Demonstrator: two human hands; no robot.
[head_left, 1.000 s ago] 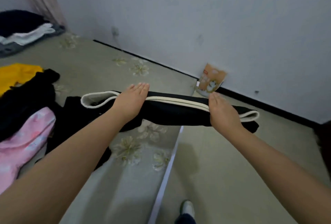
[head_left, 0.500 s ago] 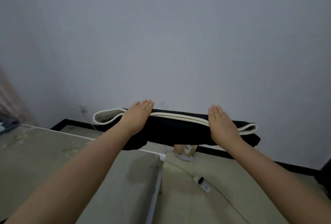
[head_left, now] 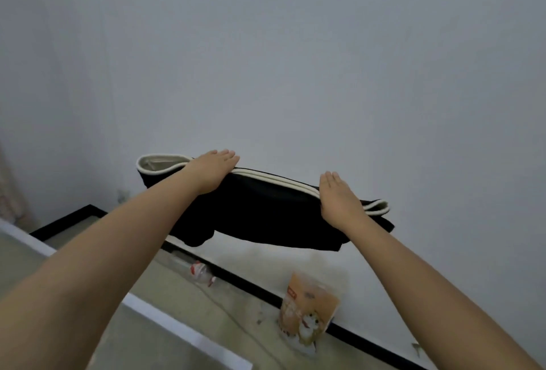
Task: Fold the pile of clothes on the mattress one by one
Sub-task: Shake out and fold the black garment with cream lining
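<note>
A folded black garment (head_left: 266, 210) with cream trim hangs in the air in front of the grey wall, stretched level between both hands. My left hand (head_left: 212, 171) holds its left part, fingers flat on top and thumb hidden beneath. My right hand (head_left: 339, 198) holds the right part the same way. A cream-edged loop sticks out past each hand. The mattress (head_left: 17, 254) shows only at the lower left, and the clothes pile is out of view.
The mattress's white edge (head_left: 165, 322) runs diagonally across the bottom. Beyond it on the floor lie a plastic bottle (head_left: 198, 270) and a thin cable. An orange snack bag (head_left: 310, 310) leans on the wall above the black baseboard.
Both hands lifted the folded black garment off the mattress and now hold it up before the wall. The view swung up and away from the pile of clothes.
</note>
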